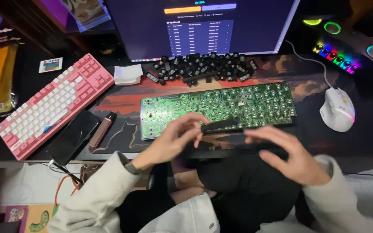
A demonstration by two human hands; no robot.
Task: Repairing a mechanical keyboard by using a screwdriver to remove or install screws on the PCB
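Risk I see: left hand (pixel 175 138) pinching, right hand (pixel 292 153) steadying black case (pixel 229 140); tilted over desk mat's front edge (pixel 113 149), it could slip.

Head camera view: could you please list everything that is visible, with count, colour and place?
circuit board: one, green, lying on the desk mat in front of the monitor
keycaps: a pile, black, behind the circuit board
black part: one, long, held between both hands
keyboard: one, pink and white, left on the desk
phone: one, black, right of the pink keyboard
mouse: one, white, right of the circuit board
monitor: one, lit, at the back
left hand: one, gripping the part's left end
right hand: one, on the part's right side
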